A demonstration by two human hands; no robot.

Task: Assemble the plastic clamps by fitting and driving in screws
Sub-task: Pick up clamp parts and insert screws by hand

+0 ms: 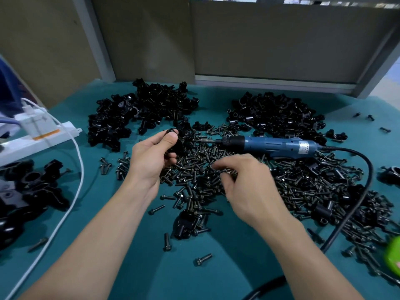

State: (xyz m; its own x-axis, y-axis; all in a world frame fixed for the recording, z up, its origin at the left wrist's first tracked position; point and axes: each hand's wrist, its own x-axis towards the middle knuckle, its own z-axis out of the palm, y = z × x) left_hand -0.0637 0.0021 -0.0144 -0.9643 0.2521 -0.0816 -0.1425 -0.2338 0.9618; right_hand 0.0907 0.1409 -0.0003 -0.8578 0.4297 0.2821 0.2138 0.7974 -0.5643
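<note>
A teal table point(227, 256) carries everything, and both bare hands are over its middle. Beyond the left hand point(151, 161) lies a big heap of black plastic clamp parts point(138, 113), and beyond the right hand point(244, 182) a second heap point(279, 113) of the same parts. Under and around the right hand spreads a wide pile of dark screws point(303, 187). Just beyond this hand a blue electric screwdriver point(272, 145) lies on the screws, its tip toward the left hand, and its black cable point(357, 204) curves away on the right side. Far left of the left hand there is a white power strip point(41, 139) with a white cord point(75, 169). The left hand is closed around a black clamp point(173, 140), thumb on top. The right hand has its fingertips pinched together in the screw pile; whether a screw is already between them I cannot tell
</note>
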